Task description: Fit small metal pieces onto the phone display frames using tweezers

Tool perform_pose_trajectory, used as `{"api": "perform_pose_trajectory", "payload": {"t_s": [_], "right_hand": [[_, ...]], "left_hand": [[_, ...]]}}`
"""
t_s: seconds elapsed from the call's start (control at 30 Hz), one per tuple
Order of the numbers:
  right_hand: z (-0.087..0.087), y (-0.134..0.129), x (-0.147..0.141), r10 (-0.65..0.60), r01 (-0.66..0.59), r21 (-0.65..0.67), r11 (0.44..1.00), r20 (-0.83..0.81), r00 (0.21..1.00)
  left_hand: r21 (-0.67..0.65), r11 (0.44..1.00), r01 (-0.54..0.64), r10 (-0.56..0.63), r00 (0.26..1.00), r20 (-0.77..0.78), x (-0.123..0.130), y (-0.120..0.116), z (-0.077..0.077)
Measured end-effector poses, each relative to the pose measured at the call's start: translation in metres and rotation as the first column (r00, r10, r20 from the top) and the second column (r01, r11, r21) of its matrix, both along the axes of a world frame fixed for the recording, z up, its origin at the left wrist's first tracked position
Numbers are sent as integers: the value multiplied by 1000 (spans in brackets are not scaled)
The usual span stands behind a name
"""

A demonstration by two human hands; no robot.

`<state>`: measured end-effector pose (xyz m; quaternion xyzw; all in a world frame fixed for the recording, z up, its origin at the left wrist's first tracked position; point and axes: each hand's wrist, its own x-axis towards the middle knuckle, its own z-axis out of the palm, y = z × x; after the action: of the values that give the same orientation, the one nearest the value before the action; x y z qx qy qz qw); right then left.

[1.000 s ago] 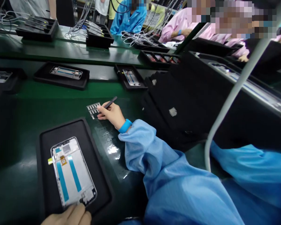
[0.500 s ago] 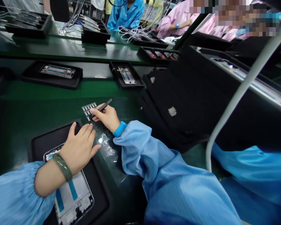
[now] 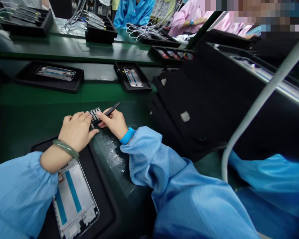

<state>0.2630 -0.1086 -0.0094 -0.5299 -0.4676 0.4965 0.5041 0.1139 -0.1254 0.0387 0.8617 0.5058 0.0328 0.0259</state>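
Note:
My right hand (image 3: 114,122) grips dark tweezers (image 3: 112,109), their back end pointing up and right. Their tips reach down to a sheet of small grey-white stickers (image 3: 94,113) on the green mat. Flat and with fingers stretched, my left hand (image 3: 76,129) touches the left edge of that sheet; its fingertips cover part of it. Under my left forearm lies a phone frame (image 3: 77,196) with two blue strips, in a black tray (image 3: 102,196). A clear plastic sheet (image 3: 113,154) with small shiny marks runs below the stickers.
Two black trays (image 3: 49,87) (image 3: 137,89) with phone frames stand further back. Stacked black trays (image 3: 189,99) rise on the right, crossed by a pale curved tube (image 3: 254,113). Bins with cables (image 3: 99,35) line the raised shelf. People in blue and pink smocks work beyond.
My left hand has moved up and left, from above the phone frame's tray onto the sticker sheet's edge. My right hand with the tweezers has stayed nearly in place.

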Motion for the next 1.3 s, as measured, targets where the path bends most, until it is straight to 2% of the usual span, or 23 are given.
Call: {"api": "perform_pose_trajectory", "payload": {"t_s": [0.13,0.33,0.5,0.83,1.03,1.17,1.3], "right_hand": [[-1,-1,-1,-2,2,10,1000,5,1000],[7,-5,-1,-15,14,-9,1000,-92,996],[9,-8,-2,-20,23,30,999,-91,996],[10,-13,-8,-17,23,82,996,-70,997],[9,-12,-11,-39,39,81,996,5,999],[15,-8,-9,-4,5,8,1000,-129,992],[31,-7,0,-10,-26,-101,995,-337,941]], "left_hand": [[-59,998,-14,14,1000,8,3,12,-8],[-74,997,4,-1,999,32,6,8,-11],[-83,996,32,-26,997,72,4,9,-17],[-71,997,-13,23,989,145,2,4,-16],[-78,997,-27,39,987,155,3,2,-15],[-97,995,-32,48,985,163,4,3,-15],[-112,993,-49,70,977,199,0,5,-14]]}}
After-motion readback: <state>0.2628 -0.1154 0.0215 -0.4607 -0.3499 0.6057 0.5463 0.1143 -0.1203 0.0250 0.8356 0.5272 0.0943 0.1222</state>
